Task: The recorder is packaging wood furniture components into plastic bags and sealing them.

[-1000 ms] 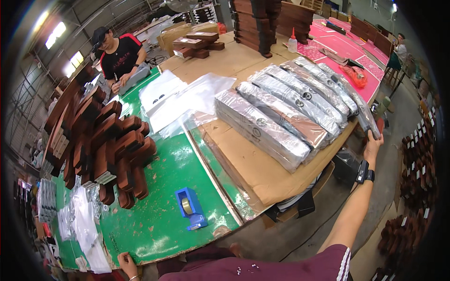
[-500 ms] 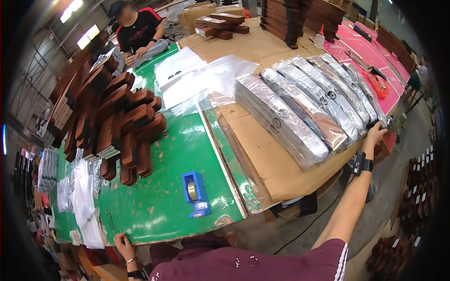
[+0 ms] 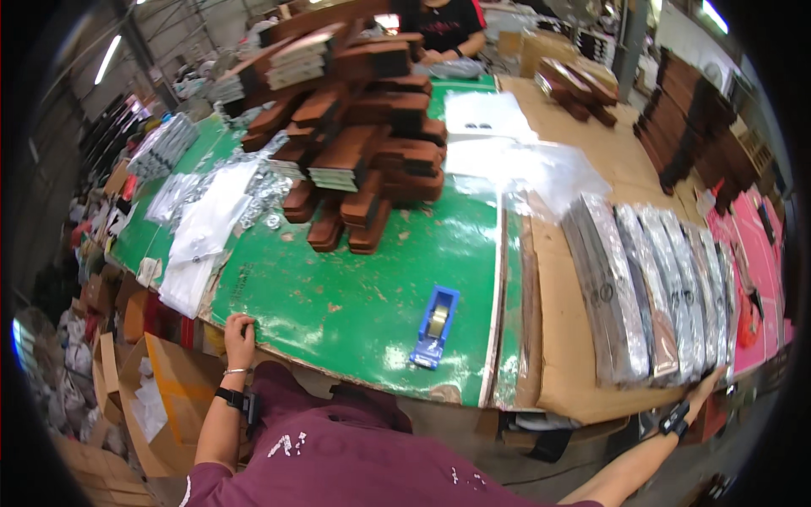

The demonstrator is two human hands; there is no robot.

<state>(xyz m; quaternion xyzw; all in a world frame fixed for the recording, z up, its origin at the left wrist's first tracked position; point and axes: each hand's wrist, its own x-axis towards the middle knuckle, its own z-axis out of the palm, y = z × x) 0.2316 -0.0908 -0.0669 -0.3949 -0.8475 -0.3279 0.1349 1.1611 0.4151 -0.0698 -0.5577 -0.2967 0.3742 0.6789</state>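
My left hand (image 3: 239, 330) rests at the front edge of the green-topped table (image 3: 296, 325), fingers curled over the edge. My right arm reaches far to the right, and my right hand (image 3: 704, 392) is at the near end of a row of plastic-wrapped bundles (image 3: 600, 291). Its fingertips are partly hidden there, so their grip cannot be made out. The bundles stand side by side on brown cardboard (image 3: 557, 355). Between my hands, a blue tape dispenser (image 3: 431, 342) with a tape roll sits on the green top.
Reddish-brown wooden pieces (image 3: 355, 160) are heaped at the back middle. Clear plastic bags (image 3: 541, 165) lie right of them, more bags (image 3: 198, 253) at left beside small metal hardware (image 3: 274, 190). Across the table is another person (image 3: 448, 29). Open cardboard boxes (image 3: 139, 389) stand lower left.
My view has swung left, so the table and bundles appear further right. My left hand stays at the table edge, its fingers more curled; my right stays by the bundles' near end.
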